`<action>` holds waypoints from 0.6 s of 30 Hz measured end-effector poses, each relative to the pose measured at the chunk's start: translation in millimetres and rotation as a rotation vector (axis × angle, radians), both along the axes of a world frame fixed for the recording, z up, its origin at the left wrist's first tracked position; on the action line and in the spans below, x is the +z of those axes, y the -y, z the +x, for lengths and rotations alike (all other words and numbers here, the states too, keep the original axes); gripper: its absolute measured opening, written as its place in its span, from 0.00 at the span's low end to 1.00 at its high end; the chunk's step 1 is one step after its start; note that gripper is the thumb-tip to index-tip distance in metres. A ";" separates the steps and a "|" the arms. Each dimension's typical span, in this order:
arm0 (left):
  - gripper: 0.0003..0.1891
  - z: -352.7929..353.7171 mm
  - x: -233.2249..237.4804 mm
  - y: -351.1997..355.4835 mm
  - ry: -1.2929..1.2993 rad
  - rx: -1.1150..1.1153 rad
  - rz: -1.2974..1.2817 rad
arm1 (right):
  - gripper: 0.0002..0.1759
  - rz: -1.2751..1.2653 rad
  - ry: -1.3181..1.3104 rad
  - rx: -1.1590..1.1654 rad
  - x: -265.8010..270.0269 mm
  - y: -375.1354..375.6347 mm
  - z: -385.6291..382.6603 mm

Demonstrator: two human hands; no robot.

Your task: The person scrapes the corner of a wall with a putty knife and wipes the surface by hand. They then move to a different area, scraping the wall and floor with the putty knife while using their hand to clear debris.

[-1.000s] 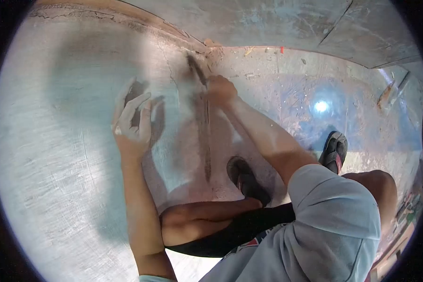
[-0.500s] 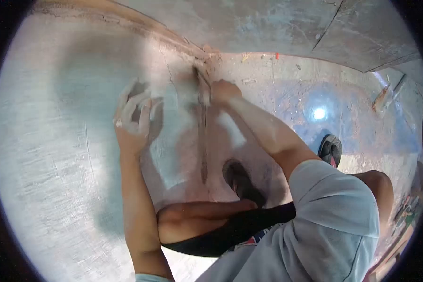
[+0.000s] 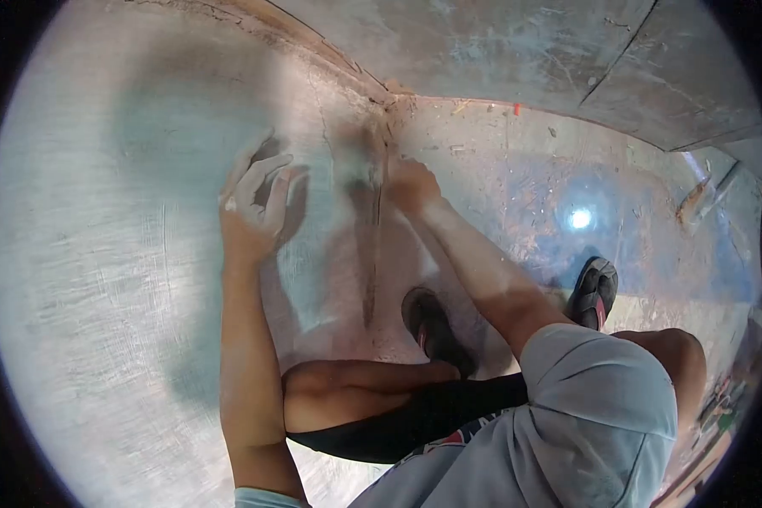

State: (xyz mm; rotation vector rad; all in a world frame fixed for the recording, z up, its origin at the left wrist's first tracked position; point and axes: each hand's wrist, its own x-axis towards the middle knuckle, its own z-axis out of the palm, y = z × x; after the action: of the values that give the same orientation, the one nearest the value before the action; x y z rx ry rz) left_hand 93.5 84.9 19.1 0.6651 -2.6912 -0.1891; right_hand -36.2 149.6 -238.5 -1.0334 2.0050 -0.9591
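My left hand (image 3: 261, 190), whitened with dust, is held at the pale wall (image 3: 85, 229), its fingers loosely bent and apart with nothing between them. My right hand (image 3: 415, 184) is closed in a fist, low at the corner seam (image 3: 372, 254) where the wall meets the floor. What the right fist holds, if anything, I cannot make out; a thin dark line shows just beyond its knuckles. Rough, cracked filler runs along the seam near that hand.
A grey panel (image 3: 499, 51) stands across the far side, with a brownish strip along its edge. Small debris and a red scrap (image 3: 517, 109) lie on the dusty floor (image 3: 491, 203). My dark shoes (image 3: 597, 288) rest on the floor. Clutter (image 3: 720, 406) lines the right edge.
My right fist has shifted slightly down and towards me along the seam. The view has moved a little; my left hand keeps its loose bent shape.
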 end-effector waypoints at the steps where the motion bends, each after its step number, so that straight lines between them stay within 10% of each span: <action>1: 0.09 -0.3 -0.2 0.7 0.004 -0.015 -0.001 | 0.27 -0.176 -0.088 0.115 -40.8 18.0 12.4; 7: 0.08 -0.2 0.8 -0.8 0.010 -0.005 0.037 | 0.47 -0.206 -0.121 0.095 75.7 -0.7 27.0; 9: 0.08 0.1 -0.3 0.7 0.011 -0.005 0.031 | 0.13 -0.244 -0.307 0.054 78.5 -0.6 32.4; 13: 0.08 0.6 0.1 1.0 -0.004 -0.012 0.066 | 0.15 -0.174 -0.039 -0.019 39.7 10.6 23.9; 18: 0.09 0.3 -3.1 -0.9 -0.013 -0.008 0.065 | 0.41 -0.360 -0.138 -0.113 73.0 -1.0 25.1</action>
State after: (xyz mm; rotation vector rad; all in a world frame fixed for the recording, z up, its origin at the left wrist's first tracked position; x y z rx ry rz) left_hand 93.8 85.9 16.0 0.6698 -2.6860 -0.2833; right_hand -11.1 150.6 -165.5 -1.2144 2.0657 -1.3794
